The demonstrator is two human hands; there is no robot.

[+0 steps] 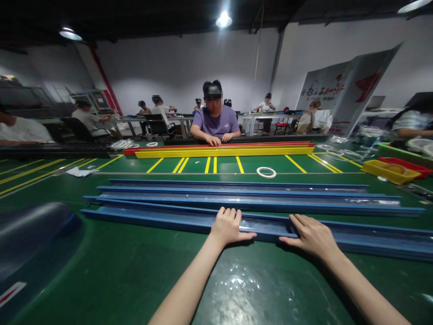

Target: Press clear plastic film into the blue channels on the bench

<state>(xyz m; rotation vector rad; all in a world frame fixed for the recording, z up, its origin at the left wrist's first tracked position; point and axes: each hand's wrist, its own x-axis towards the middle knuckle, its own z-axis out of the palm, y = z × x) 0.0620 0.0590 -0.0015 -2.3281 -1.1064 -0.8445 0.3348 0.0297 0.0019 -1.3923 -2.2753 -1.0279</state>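
Observation:
A long blue U-shaped channel [152, 218] lies across the green table in front of me, its open side up. My left hand [227, 227] grips it near the middle, fingers over the far rim and thumb along the near side. Farther right, my right hand [313, 235] holds the same channel in a like way, its fingers reaching into the trough. A dark step shows inside the channel beside my right fingertips; I cannot tell what it is. Just beyond lie more blue channels [250, 197], roughly parallel, the nearest touching or almost touching mine at the left.
Across the green table [135, 271], a person in a purple shirt [218, 122] has hands by yellow [223, 152] and red channels [128, 152]. A white ring [266, 172] lies midway. Yellow trays [389, 171] stand right; a large dark-blue curved object [37, 239] sits left.

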